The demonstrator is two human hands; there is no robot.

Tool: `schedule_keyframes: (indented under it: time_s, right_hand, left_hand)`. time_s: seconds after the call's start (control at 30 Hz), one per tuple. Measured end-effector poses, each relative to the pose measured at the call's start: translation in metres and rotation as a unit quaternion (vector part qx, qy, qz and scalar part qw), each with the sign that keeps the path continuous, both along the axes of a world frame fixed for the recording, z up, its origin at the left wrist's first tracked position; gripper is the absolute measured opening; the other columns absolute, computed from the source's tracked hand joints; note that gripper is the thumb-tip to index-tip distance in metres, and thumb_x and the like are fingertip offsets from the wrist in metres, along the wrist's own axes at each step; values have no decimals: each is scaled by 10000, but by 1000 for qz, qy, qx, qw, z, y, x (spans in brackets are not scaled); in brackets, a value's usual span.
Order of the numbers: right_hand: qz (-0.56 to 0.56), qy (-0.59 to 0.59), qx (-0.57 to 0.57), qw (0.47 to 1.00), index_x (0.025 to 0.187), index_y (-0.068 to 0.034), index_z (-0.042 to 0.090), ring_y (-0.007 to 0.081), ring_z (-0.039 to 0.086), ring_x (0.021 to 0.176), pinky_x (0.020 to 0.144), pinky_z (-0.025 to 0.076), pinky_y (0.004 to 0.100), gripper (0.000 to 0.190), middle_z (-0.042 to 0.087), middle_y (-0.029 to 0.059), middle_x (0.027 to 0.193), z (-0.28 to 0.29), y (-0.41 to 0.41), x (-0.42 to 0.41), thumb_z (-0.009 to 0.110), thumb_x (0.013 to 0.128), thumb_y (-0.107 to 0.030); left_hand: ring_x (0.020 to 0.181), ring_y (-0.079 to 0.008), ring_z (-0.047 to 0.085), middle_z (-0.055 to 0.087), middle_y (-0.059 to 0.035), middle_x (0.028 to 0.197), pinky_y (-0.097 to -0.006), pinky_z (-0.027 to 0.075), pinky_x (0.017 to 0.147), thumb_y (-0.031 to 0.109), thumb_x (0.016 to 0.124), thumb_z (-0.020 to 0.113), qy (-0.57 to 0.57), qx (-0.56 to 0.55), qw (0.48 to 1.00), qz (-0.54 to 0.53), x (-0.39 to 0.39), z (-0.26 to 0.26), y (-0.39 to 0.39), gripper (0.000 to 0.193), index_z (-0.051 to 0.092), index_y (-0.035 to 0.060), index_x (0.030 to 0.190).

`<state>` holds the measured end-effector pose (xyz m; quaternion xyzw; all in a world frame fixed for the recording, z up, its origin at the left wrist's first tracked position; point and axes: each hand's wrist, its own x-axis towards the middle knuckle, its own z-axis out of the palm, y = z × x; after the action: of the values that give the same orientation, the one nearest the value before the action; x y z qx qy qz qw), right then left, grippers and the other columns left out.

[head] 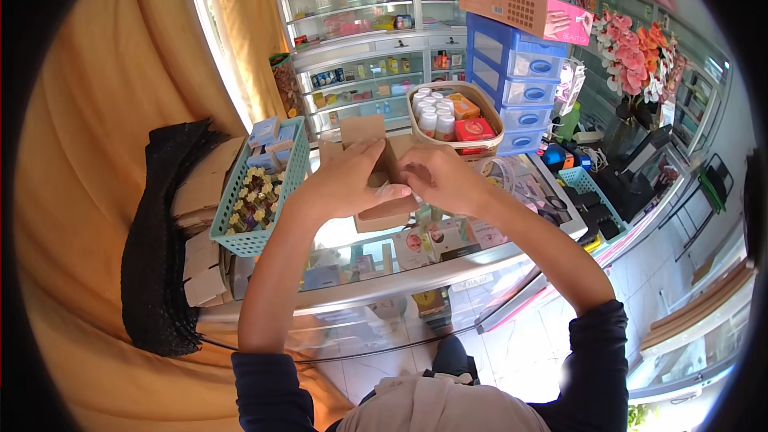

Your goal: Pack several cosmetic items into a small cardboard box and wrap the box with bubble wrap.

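A small open cardboard box (385,222) with raised flaps stands on the glass display counter in front of me. My left hand (345,183) lies over its left side, with the fingers reaching across the opening and the thumb at the near edge. At its right side, my right hand (441,177) has its fingers curled against the wall, with the thumb close to my left thumb. A small pale, shiny piece shows near the thumbs, too unclear to name. My hands hide part of the box's inside.
Left of the box is a teal plastic basket (300,153) with small boxes and flower-topped bottles. Behind stands a beige basket (414,117) of white-capped bottles and boxes. A tape roll (506,169) and a blue drawer unit (487,63) are to the right. Flattened cardboard (207,177) lies far left.
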<state>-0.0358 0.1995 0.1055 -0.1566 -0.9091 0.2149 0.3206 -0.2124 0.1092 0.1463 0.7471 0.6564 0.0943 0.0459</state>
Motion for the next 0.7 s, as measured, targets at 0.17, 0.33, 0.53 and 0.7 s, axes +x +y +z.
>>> schedule_keyframes:
  time_s: [0.17,0.33,0.53,0.7]
  right_hand:
    - [-13,85,24,996,851,54,612,187,654,715,660,529,283,89,634,129,791,14,39,16,614,765,34]
    - [-94,63,67,991,818,56,627,317,642,752,682,510,376,147,638,194,799,28,101,31,647,719,-51]
    - [-91,-74,18,993,859,31,649,347,645,811,730,510,392,254,655,217,840,29,144,39,693,711,-171]
    - [-78,-201,-33,976,859,15,628,326,643,772,696,506,375,377,655,196,822,52,143,51,743,692,-303]
  left_hand:
    - [1161,-365,512,450,-244,1333,-405,415,980,485,855,587,-43,16,994,-96,14,24,28,824,307,-95,1369]
    - [1130,-372,527,467,-242,1312,-421,429,958,429,878,570,15,38,992,-123,21,23,77,722,342,-62,1357]
    - [1114,-359,538,485,-202,1293,-425,443,934,351,898,559,44,-37,994,-97,28,29,113,587,395,-9,1332]
    - [1073,-354,562,499,-170,1273,-437,467,902,336,872,577,59,-3,990,-131,28,20,134,572,432,12,1320]
